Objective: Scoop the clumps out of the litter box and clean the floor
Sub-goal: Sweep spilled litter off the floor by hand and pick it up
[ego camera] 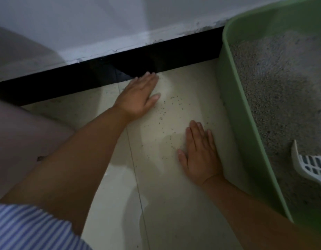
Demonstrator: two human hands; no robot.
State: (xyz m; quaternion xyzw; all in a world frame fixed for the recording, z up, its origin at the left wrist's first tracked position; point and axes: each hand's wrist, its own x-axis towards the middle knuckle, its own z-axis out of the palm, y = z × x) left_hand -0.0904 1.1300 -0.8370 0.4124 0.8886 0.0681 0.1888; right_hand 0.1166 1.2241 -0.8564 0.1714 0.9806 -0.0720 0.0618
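Green litter box (pixel 233 112): one, touching right hand's (pixel 199 156) outer edge | white scoop (pixel 311 166): one, inside box | hands: two, both flat, fingers straight, holding nothing, pressed on floor (pixel 165 204) | left hand (pixel 140 97) at black baseboard (pixel 84 78) | scattered litter grains (pixel 167 109) between hands

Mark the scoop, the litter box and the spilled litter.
scoop (pixel 311 166): head view, slotted white blade.
litter box (pixel 233 98): head view, green left wall.
spilled litter (pixel 167 109): head view, grains on floor between the hands.
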